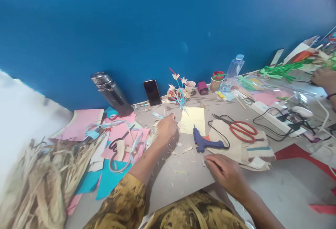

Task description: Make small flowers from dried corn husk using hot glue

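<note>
My left hand (167, 127) is over the table beside the pale yellow paper (196, 114), its fingers pinched together. Whatever is between them is too small to make out. At the table's front edge my right hand (224, 173) has its fingers curled closed, and what they hold is hidden. A short pale strip (203, 161) lies by its fingertips. Just above that hand, a blue hot glue gun (206, 143) lies with its nozzle on the yellow paper. Behind it stands a bunch of pale husk-like flowers (181, 90) with light blue stems.
Red-handled scissors (244, 131) lie on a cream cloth (237, 148) at right. Pink paper (86, 122), black scissors (119, 141) and dried husks (49, 183) spread leftward. A dark flask (112, 94), phone (152, 92) and water bottle (233, 73) line the wall. Another person's hand (324, 78) is far right.
</note>
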A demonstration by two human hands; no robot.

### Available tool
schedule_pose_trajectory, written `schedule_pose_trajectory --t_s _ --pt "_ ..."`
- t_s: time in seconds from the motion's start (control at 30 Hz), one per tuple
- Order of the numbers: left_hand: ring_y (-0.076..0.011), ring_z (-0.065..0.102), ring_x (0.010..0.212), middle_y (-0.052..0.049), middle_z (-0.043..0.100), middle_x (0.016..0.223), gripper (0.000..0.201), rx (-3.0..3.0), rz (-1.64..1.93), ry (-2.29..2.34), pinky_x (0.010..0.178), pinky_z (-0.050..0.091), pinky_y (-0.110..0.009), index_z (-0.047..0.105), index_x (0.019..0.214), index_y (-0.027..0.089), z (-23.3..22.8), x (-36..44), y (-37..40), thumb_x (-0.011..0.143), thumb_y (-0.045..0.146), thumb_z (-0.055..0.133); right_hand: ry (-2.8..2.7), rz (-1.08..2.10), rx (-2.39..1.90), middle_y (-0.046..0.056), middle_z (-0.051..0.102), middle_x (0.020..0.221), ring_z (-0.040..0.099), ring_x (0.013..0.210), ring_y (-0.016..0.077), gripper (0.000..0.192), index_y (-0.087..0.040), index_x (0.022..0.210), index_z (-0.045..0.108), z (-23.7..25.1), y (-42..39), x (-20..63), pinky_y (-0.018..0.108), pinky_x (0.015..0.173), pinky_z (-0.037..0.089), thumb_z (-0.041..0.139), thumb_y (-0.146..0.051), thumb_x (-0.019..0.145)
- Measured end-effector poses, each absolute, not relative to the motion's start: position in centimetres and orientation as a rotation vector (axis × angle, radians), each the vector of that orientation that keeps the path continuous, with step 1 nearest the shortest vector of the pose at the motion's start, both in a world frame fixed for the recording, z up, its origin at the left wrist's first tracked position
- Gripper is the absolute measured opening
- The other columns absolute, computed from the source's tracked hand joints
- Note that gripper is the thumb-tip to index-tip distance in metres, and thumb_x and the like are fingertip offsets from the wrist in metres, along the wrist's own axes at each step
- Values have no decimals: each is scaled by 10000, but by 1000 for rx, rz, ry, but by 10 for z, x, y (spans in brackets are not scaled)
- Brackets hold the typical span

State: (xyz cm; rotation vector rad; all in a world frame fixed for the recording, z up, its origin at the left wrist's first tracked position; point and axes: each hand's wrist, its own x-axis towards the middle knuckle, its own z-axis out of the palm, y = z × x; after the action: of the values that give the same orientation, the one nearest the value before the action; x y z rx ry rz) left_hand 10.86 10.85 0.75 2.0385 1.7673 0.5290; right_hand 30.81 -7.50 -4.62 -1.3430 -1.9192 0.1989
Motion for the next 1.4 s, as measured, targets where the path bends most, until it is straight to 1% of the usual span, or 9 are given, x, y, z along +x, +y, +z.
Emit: schedule_pose_trajectory --t_s 0.13,0.27,0.43,0.6,0.73,0.93,1.07,1.2,1.4 --pt "-227 634 857 -110 699 945 192 2101 578 1713 726 399 -300 666 891 188 26 107 83 913 150 479 -1901 191 -1317 42 728 814 693 723 182 130 -218 939 652 -42 -77 309 286 675 522 539 -244 997" --pt "-161 530 625 3 603 711 194 2067 649 1424 598 344 -277 591 951 222 48 92 36 983 265 405 -1861 194 -1233 -27 467 555 462 484 140 357 -242 655 453 -40 -79 301 278 495 388 637 -357 937" --pt "-141 454 553 38 489 577 277 1805 811 1422 560 321 -268 428 727 234 52 39 -16 988 287 350 -1867 234 -1126 -55 296 505 296 428 123 480 -249 584 287 -44 -82 278 294 449 281 600 -286 945" --pt "-140 429 501 27 445 501 465 1551 891 1707 537 333 -273 390 583 229 35 -31 -41 989 448 337 -1992 294 -1047 -57 336 516 346 431 107 444 -234 587 324 -52 -76 254 258 447 288 566 -253 959" --pt "-151 459 537 27 474 530 421 1581 775 1922 543 330 -268 424 576 224 36 -78 -51 929 449 467 -2055 360 -1053 -49 408 537 401 454 107 418 -226 598 389 -63 -70 239 239 460 319 591 -319 952" --pt "-156 474 556 27 511 552 433 1561 849 2107 545 335 -264 475 601 217 52 -122 -51 935 492 473 -2100 565 -1015 -26 511 591 485 523 124 365 -217 650 474 -74 -68 230 234 503 381 589 -348 971" --pt "-160 497 593 20 546 587 342 1527 925 2013 567 353 -265 536 622 212 58 -94 -52 908 401 532 -2078 702 -1010 -8 570 627 535 570 136 340 -216 681 518 -76 -70 230 240 545 427 564 -349 990" --pt "-157 587 696 1 667 740 84 1584 839 1495 645 427 -256 680 768 216 38 -24 -61 824 191 622 -1985 846 -1045 2 614 663 571 588 137 338 -212 727 572 -68 -69 224 225 557 458 493 -371 1014" --pt "-170 635 816 -46 701 809 196 1725 846 1245 725 449 -259 755 837 222 -2 26 -68 848 90 610 -1899 1116 -1090 5 629 679 587 591 142 360 -203 807 666 -46 -62 212 209 553 474 461 -412 1017"
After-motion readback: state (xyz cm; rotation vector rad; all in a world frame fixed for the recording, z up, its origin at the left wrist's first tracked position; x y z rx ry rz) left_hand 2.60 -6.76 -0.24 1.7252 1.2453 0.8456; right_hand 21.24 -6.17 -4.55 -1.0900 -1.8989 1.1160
